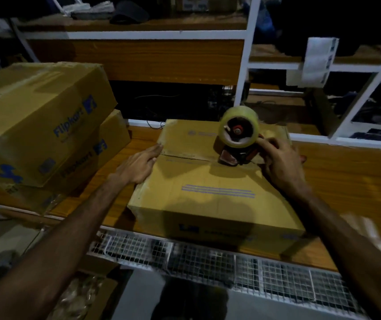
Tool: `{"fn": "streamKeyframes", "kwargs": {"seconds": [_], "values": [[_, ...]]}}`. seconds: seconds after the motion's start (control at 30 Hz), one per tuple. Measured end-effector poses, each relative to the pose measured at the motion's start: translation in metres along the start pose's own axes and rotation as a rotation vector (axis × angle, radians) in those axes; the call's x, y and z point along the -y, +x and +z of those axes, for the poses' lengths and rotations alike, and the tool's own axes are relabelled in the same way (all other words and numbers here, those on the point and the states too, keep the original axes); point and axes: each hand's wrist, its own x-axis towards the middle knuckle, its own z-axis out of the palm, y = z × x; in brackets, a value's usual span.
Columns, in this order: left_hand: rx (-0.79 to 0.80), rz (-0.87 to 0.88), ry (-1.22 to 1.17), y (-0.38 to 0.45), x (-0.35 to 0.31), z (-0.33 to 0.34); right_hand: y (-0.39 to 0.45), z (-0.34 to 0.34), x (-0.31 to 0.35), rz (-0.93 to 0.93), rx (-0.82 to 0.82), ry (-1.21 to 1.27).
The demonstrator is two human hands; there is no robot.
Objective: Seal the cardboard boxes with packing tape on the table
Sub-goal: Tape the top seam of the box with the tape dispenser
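Both forearms stretched forward over the cardboard box [208, 192] on the surface [346, 172]. Left hand [138, 167] flat, fingers straight, pressing the box's left flap. Right hand [279, 162] curled round the tape dispenser [238, 137] standing on the centre seam.

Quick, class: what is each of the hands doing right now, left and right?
Left hand: open, fingers straight, pressing flat on the left edge of the cardboard box.
Right hand: closed, gripping the tape dispenser on the box's seam.

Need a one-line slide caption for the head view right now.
Right hand runs the tape dispenser along the box seam; left hand steadies its edge.
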Motion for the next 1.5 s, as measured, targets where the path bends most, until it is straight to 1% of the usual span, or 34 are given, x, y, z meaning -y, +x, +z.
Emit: {"fn": "streamKeyframes", "kwargs": {"seconds": [0.13, 0.23, 0.3, 0.37, 0.4, 0.43, 0.5, 0.6, 0.67, 0.73, 0.8, 0.87, 0.97, 1.07, 1.23, 1.5], "values": [[0.005, -0.029, 0.052, 0.002, -0.006, -0.001, -0.029, -0.031, -0.061, 0.083, 0.001, -0.021], [0.010, -0.034, 0.117, 0.005, -0.009, 0.000, -0.052, -0.049, -0.099, 0.167, -0.050, -0.027], [0.014, -0.056, 0.173, 0.008, -0.007, 0.001, -0.064, -0.052, -0.109, 0.213, -0.075, 0.008], [0.039, -0.100, 0.298, 0.012, -0.016, 0.005, -0.074, -0.048, -0.110, 0.241, -0.092, 0.050], [0.026, -0.115, 0.373, 0.015, -0.025, 0.009, -0.076, -0.044, -0.108, 0.252, -0.108, 0.078], [-0.003, -0.130, 0.431, 0.016, -0.039, 0.014, -0.077, -0.041, -0.106, 0.265, -0.126, 0.105], [-0.043, -0.150, 0.445, 0.015, -0.081, 0.026, -0.078, -0.036, -0.104, 0.289, -0.153, 0.143], [-0.024, -0.111, 0.273, 0.015, -0.169, 0.055, -0.079, -0.031, -0.105, 0.322, -0.163, 0.177], [0.022, -0.083, 0.138, 0.017, -0.236, 0.074, -0.079, -0.028, -0.107, 0.334, -0.164, 0.193], [0.060, -0.067, 0.052, 0.019, -0.293, 0.088, -0.080, -0.026, -0.108, 0.343, -0.163, 0.221], [0.073, -0.091, -0.001, 0.024, -0.334, 0.095, -0.079, -0.026, -0.110, 0.346, -0.170, 0.256], [0.080, -0.140, -0.012, 0.028, -0.357, 0.099, -0.078, -0.025, -0.111, 0.347, -0.176, 0.276], [0.085, -0.199, -0.021, 0.032, -0.369, 0.104, -0.079, -0.023, -0.111, 0.374, -0.179, 0.293], [0.089, -0.222, -0.031, 0.036, -0.370, 0.105, -0.079, -0.022, -0.110, 0.379, -0.171, 0.293], [0.091, -0.206, -0.012, 0.038, -0.355, 0.107, -0.077, -0.026, -0.106, 0.323, -0.163, 0.243], [0.115, -0.149, 0.063, 0.042, -0.325, 0.102, -0.078, -0.031, -0.087, 0.297, -0.164, 0.143]]}}
